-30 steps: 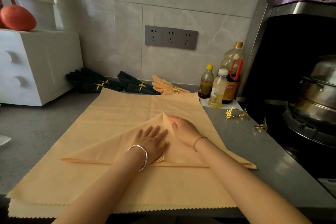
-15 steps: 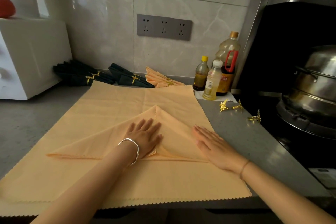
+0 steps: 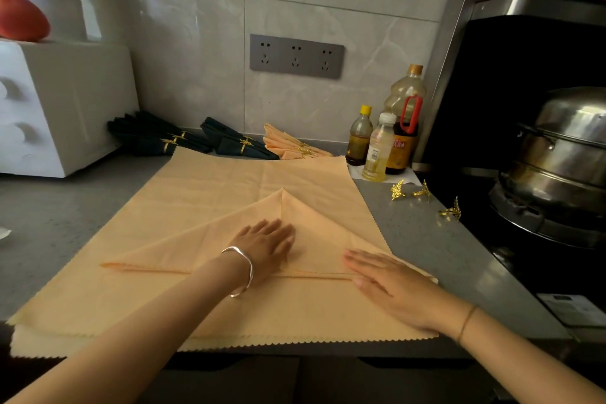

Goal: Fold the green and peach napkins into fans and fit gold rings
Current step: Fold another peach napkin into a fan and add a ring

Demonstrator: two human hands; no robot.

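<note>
Pressing flat, left hand (image 3: 267, 244) and right hand (image 3: 390, 285) smooth the folded peach napkin (image 3: 203, 239).

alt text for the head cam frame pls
Left hand and right hand press flat on a peach napkin folded into a triangle, atop a stack of napkins on a counter. Green fans and peach fans lie by the wall; three gold rings at right.

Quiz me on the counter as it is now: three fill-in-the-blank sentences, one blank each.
The left hand and right hand rest on a napkin coloured ____.
Loose gold rings on the counter number ____.
The ringed fans beside the white drawer unit are ____.
Missing words: peach; three; green.
</note>
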